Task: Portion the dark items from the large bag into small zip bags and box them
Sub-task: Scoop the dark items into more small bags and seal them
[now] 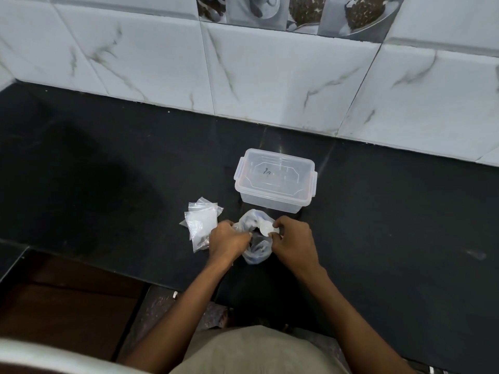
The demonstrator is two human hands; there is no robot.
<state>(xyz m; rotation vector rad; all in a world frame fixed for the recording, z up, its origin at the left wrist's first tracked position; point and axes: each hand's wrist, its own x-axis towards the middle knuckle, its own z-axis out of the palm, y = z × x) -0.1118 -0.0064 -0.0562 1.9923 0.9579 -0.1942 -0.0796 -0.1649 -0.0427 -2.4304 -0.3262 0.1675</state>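
Head view. Large bag (255, 238): clear soft plastic, crumpled, on the black counter (378, 225) between both hands; long axis runs from the person toward the wall, mouth at the far end, closed bottom toward the person. Dark contents show dimly through the film; their kind cannot be told.

Left hand (228, 242): fingers curled, pinching the left edge of the bag mouth.

Right hand (293, 241): fingers curled, pinching the right edge, where a pale folded flap of the plastic shows. Both hands equally near; the mouth is spread between them.

Small zip bags (201, 225): loose overlapping stack, just left of the left hand, apparently unfilled, so the left hand is the nearer for taking one.

Box (275, 179): translucent, lid on with side clips, just beyond the bag toward the wall.
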